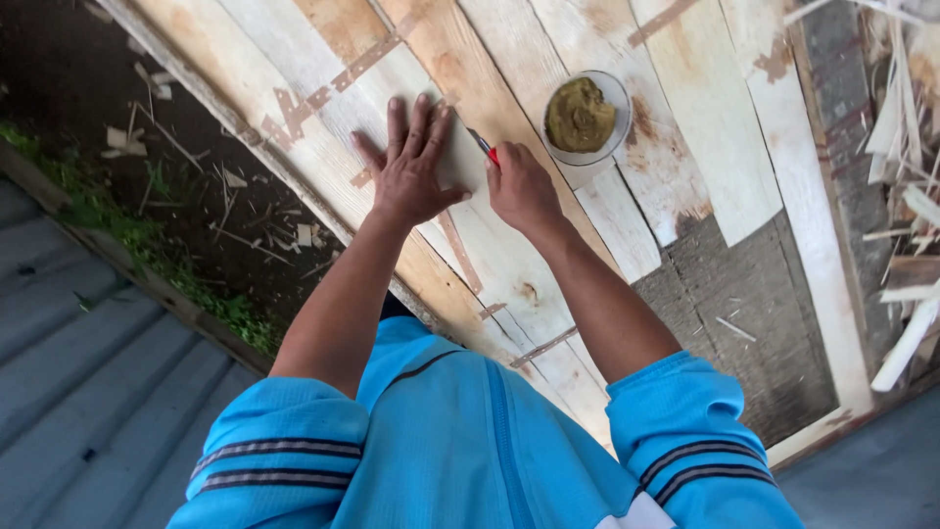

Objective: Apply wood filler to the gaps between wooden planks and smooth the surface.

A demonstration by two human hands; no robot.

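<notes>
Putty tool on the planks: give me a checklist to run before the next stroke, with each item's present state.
1. Left hand flat on the pale planks, fingers spread: ok.
2. Right hand closed on the red-handled tool: ok.
3. Tool's tip touching the wood: cannot tell, the hands hide it.
4. Bowl of brownish-green paste resting on the planks beside the right hand, apart from it: ok.
5. Paste left in the bowl: ok, it looks well filled.
6. Paste loaded on the tool: cannot tell.
</notes>
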